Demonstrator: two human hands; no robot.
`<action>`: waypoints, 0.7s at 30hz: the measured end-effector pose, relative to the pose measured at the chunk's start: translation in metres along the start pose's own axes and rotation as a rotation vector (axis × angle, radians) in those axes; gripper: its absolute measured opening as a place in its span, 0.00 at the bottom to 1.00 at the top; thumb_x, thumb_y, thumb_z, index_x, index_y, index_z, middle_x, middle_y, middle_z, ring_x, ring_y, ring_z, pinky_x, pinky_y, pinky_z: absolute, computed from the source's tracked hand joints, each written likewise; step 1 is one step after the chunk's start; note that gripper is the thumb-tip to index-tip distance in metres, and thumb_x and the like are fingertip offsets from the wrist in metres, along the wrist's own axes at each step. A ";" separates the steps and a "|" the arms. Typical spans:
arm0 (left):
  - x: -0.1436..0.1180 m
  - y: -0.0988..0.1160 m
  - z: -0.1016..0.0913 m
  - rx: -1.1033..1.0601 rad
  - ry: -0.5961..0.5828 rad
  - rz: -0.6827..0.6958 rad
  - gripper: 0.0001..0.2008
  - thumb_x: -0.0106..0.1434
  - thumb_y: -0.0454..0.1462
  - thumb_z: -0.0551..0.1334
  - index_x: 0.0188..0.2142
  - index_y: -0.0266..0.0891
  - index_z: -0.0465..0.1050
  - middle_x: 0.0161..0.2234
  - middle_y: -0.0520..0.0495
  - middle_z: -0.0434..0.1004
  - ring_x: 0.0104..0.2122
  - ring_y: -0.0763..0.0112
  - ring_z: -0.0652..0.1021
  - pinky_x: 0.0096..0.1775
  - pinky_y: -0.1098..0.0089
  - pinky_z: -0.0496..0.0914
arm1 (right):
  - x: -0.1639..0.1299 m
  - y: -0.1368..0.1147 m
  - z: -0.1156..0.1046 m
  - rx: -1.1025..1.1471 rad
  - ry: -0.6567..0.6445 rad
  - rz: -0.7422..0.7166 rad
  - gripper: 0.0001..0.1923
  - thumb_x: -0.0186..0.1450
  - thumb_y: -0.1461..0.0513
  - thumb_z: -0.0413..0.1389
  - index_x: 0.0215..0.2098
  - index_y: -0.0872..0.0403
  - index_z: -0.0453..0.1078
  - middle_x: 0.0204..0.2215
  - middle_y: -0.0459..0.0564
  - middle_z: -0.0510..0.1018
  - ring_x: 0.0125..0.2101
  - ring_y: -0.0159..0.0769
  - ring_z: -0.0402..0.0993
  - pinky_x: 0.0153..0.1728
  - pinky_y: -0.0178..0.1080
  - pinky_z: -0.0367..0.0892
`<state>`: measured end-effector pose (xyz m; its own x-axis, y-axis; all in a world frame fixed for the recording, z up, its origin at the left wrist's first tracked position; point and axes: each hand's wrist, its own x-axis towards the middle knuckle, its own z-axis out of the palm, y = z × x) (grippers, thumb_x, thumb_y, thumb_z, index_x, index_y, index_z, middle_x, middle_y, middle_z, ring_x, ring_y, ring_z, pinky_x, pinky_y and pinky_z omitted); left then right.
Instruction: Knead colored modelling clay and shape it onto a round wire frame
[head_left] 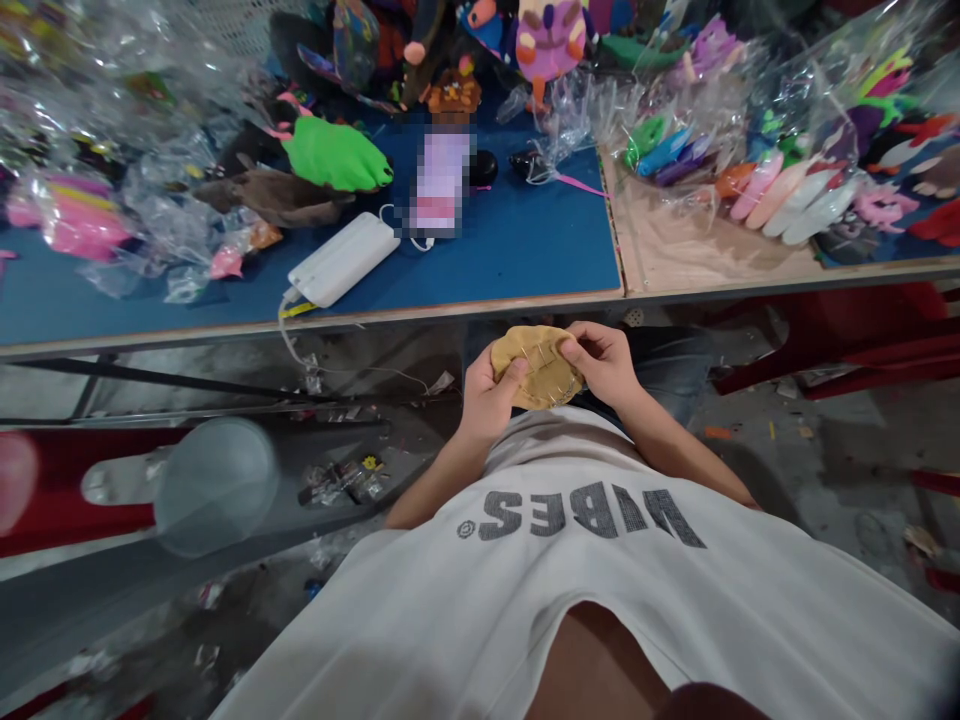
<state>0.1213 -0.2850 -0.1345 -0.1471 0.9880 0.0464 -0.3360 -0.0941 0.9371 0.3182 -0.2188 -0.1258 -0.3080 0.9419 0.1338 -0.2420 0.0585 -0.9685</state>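
I see left hand (487, 398) and right hand (606, 362) both pinching the tan felt piece (536, 368) at frame centre | step: hand-stitching its edge, I judge | next: steady pull | beyond, blue bench (525, 250), white power bank (343, 258).

Felt piece (536, 368) between hands, below table (525, 260) edge; power bank (343, 259) on table, left.

We hold both forearms in close before our chest, left hand (487, 392) and right hand (606, 362) side by side, fingers curled in a pinching grip, thumbs on top.
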 end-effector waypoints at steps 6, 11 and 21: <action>0.004 0.002 0.006 -0.071 0.150 0.061 0.23 0.70 0.47 0.74 0.61 0.44 0.79 0.55 0.42 0.88 0.52 0.59 0.88 0.53 0.62 0.84 | 0.000 0.017 -0.012 0.403 -0.068 0.344 0.23 0.67 0.42 0.71 0.40 0.53 0.84 0.28 0.46 0.79 0.24 0.29 0.73 0.25 0.32 0.72; 0.001 0.003 0.006 -0.020 0.158 0.080 0.22 0.70 0.48 0.74 0.60 0.44 0.79 0.55 0.43 0.87 0.51 0.60 0.88 0.53 0.62 0.85 | -0.003 0.019 -0.008 0.449 -0.146 0.370 0.20 0.65 0.46 0.74 0.44 0.53 0.85 0.28 0.44 0.80 0.25 0.26 0.75 0.29 0.30 0.75; -0.004 0.000 0.011 0.026 0.135 0.093 0.21 0.69 0.47 0.75 0.58 0.44 0.81 0.51 0.45 0.88 0.49 0.61 0.87 0.49 0.64 0.84 | -0.002 0.020 0.002 0.118 0.067 0.103 0.17 0.63 0.47 0.76 0.38 0.51 0.86 0.31 0.46 0.82 0.31 0.33 0.73 0.36 0.36 0.71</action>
<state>0.1319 -0.2874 -0.1309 -0.3007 0.9497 0.0878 -0.2910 -0.1790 0.9398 0.3118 -0.2200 -0.1445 -0.2753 0.9612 0.0164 -0.3200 -0.0755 -0.9444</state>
